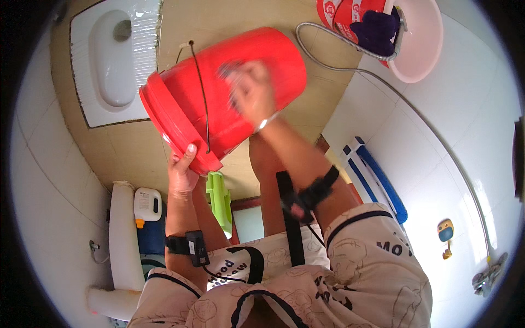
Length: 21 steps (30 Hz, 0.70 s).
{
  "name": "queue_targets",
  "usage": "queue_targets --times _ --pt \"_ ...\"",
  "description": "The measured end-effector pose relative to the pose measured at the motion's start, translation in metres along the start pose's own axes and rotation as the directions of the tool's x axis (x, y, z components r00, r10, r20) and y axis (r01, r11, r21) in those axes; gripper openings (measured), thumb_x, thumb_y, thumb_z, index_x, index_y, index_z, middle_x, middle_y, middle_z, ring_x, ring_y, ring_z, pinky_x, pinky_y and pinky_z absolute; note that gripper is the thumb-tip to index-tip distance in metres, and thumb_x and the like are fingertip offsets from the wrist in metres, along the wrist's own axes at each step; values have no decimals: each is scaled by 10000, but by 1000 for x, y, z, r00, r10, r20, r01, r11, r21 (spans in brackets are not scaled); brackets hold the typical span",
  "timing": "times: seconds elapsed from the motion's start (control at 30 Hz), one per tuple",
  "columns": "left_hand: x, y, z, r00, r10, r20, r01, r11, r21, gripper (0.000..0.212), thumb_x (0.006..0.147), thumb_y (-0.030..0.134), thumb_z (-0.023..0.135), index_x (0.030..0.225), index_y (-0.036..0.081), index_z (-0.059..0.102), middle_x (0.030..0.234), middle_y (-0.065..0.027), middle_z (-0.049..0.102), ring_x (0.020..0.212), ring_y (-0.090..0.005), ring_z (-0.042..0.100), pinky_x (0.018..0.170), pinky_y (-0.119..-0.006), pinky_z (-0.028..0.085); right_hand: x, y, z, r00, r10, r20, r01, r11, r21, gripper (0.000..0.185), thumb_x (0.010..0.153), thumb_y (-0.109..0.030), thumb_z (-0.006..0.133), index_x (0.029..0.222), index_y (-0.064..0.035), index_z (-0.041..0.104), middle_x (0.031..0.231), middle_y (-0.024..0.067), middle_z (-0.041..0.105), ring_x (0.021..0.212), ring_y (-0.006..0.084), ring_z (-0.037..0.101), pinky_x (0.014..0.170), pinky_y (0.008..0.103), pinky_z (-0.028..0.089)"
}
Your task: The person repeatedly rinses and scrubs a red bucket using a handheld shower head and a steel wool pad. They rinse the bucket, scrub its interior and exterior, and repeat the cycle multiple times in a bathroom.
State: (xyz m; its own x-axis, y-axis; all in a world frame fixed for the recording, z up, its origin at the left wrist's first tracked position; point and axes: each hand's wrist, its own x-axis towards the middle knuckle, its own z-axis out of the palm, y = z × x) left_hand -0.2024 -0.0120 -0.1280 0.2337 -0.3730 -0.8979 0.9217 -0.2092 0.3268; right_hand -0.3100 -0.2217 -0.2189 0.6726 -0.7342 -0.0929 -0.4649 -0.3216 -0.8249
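A red plastic bucket (229, 98) is tilted on its side in front of me, its rim end toward the lower left. Its thin wire handle (199, 82) hangs across the side. With my left hand (183, 170) I grip the rim, thumb on the outside. My right hand (253, 90), blurred by motion, is pressed to the bucket's outer wall. It holds a greyish scrubber (230, 70), too blurred to name more exactly. The inside of the bucket is hidden.
A white squat toilet (112, 61) is set in the floor at upper left. At upper right a metal shower hose (379, 76) runs past a pink basin (420, 41) and a dark cloth (375, 33). A light green plastic object (220, 201) and white jug (147, 205) are nearer me.
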Motion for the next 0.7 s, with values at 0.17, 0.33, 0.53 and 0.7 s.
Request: queue_targets --times 0.17,0.33,0.53,0.7 --pt "-6 -12 -1 999 -16 44 19 997 -69 541 837 157 679 1303 22 440 1219 -98 555 1113 -252 546 962 -416 443 56 25 -49 899 382 -214 -437 814 -384 120 810 -84 643 918 -63 692 948 151 595 886 327 570 785 432 456" --pt "-13 -6 2 993 -113 23 115 991 -70 564 779 70 736 1271 -2 471 1189 -99 578 1077 -245 568 952 -406 454 7 -60 -7 995 84 60 -86 996 35 133 782 -85 670 912 -66 694 862 144 625 887 320 579 784 436 477" --pt "-18 -9 1 973 -175 151 139 965 222 647 687 18 808 1254 -8 497 1190 -98 583 1115 -240 547 977 -379 436 76 45 -24 934 357 -6 -316 819 -478 115 767 -140 640 855 -89 694 873 158 603 806 344 573 742 438 475" --pt "-25 -6 10 965 -148 218 20 867 499 666 697 110 836 1254 -16 495 1179 -98 590 1086 -231 555 948 -383 450 0 -19 8 960 -31 279 7 996 87 120 824 -162 633 797 -49 661 763 139 541 784 303 550 688 432 452"
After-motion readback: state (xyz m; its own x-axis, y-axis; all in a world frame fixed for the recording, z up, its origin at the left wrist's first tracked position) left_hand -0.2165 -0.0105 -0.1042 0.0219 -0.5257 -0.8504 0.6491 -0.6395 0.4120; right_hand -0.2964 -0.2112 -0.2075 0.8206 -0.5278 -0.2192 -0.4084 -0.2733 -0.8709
